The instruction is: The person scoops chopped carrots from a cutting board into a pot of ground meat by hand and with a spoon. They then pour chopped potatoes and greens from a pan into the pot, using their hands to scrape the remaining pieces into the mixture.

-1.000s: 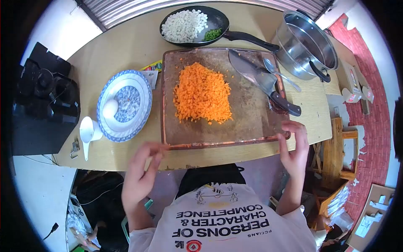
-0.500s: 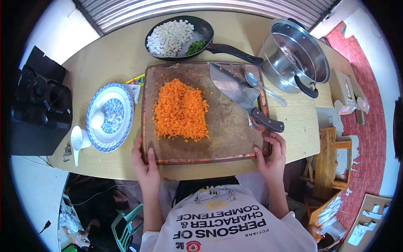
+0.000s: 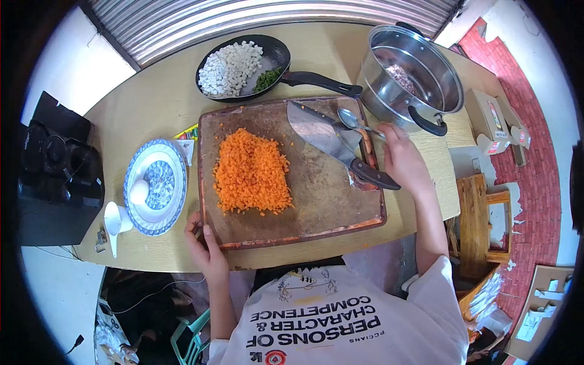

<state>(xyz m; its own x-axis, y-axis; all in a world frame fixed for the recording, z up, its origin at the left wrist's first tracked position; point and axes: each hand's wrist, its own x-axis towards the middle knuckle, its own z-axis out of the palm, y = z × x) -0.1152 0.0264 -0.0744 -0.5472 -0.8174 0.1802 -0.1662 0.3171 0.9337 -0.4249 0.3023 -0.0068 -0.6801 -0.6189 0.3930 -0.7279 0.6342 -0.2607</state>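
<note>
Wooden board [image 3: 316, 201]: left hand [image 3: 207, 252] fingers grip its corner; right hand [image 3: 401, 161] fingers loosely curled beside knife [image 3: 340, 143].

A pan [image 3: 243, 61] of white cubes and greens sits beside a pot [image 3: 410, 76]; an egg [image 3: 139, 192] rests on a plate [image 3: 155, 185].

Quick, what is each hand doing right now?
Left hand: gripping the near-left corner of the cutting board.
Right hand: at the spoon; grip cannot be told.

Shirt [image 3: 316, 322] print, upside-down: "PERSONS OF CHARACTER & COMPETENCE".
</note>
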